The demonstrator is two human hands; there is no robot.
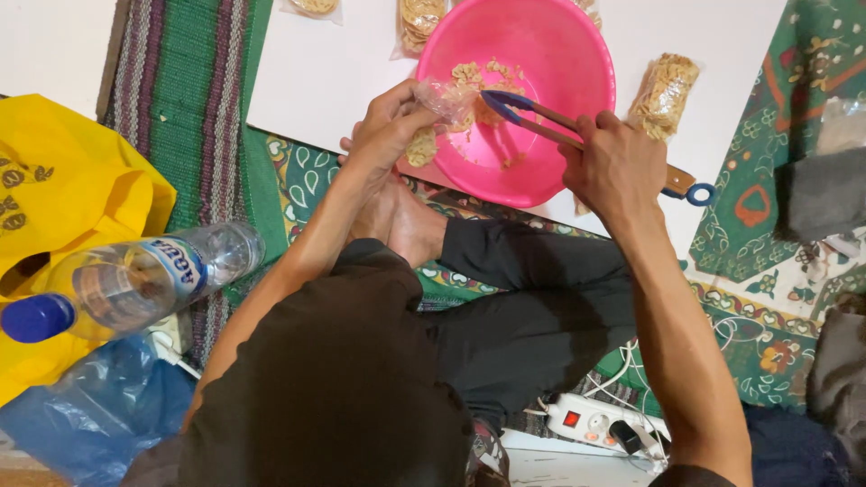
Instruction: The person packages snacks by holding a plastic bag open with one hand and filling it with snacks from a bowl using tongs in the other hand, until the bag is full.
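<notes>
Tongs [577,135], blue-tipped with wooden arms and a blue ring at the tail end, lie across the near rim of a pink plastic basin [577,63], tips reaching into it over a scatter of pale yellow crackers [478,77]. Right hand [615,167] wrapped around the tongs midway along, fingers curled and squeezing the two arms close; tips nearly together, whether anything sits between them cannot be told. Left hand [388,131] at the basin's left rim, fingers and thumb pinching the mouth of a small clear plastic bag [437,113]; the bag hangs partly over the rim, with some crackers showing low inside it. Basin sits on a white board [307,81] laid over a green patterned mat [749,271]. Sealed clear packets of the same crackers rest on the board: one just right of the basin [666,90], one touching its upper left rim [417,22], another at the top edge further left [314,7]. Person seated cross-legged in dark trousers, bare foot [410,225] just below the basin. Lower left: clear water bottle with blue cap [135,284] lying on its side, against a yellow cloth bag [72,180]; blue plastic bag [90,415] beneath. White power strip [595,419] with red switch and white cables by the right knee. Grey cloth [825,194] at right edge.
</notes>
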